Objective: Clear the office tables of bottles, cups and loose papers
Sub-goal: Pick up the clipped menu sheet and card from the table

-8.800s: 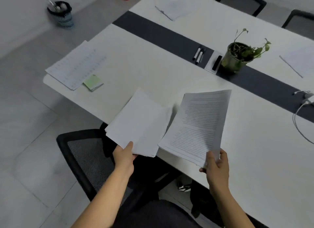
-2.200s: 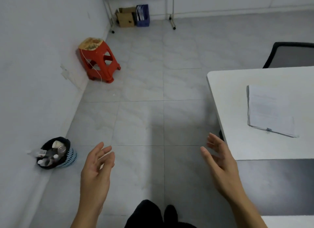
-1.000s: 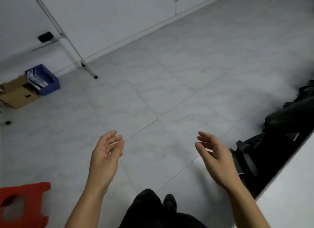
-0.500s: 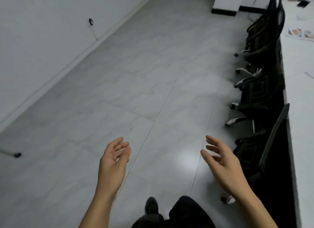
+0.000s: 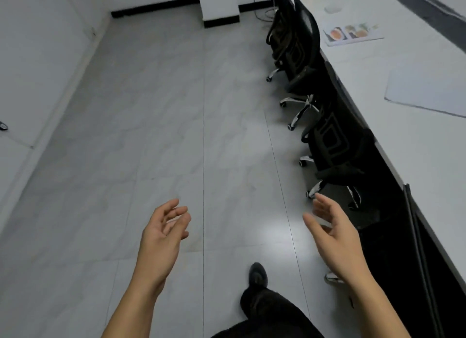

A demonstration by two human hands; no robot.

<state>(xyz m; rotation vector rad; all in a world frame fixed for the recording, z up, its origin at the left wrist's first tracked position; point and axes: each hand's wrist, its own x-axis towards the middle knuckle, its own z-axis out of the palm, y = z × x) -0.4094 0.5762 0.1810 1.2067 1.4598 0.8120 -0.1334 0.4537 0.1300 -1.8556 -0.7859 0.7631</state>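
Head view. Open aisle of pale grey tiled floor [image 5: 201, 110], bounded on the left by a white wall [image 5: 37, 60] and on the right by a row of black office chairs [image 5: 327, 141] pushed against the long edge of a white table [image 5: 416, 156]. At the far end stand a white pillar [image 5: 219, 2] and a black skirting line. The middle of the aisle holds nothing but one black shoe [image 5: 257, 274] of the person, at the bottom.

Both hands are raised over the floor, palms turned toward each other, well apart from the table. The left hand [image 5: 164, 234] is released, fingers loosely bent, grasping nothing; the right hand [image 5: 335, 234] is likewise released and empty, near the chair row.

Count: two papers lie on the table, a printed leaflet [image 5: 353, 32] with coloured pictures near its far edge and plain sheets [image 5: 426, 90] nearer the viewer. A dark strip [image 5: 428, 7] runs along the tabletop. At least three chairs show; shadow under the table prevents an exact count.
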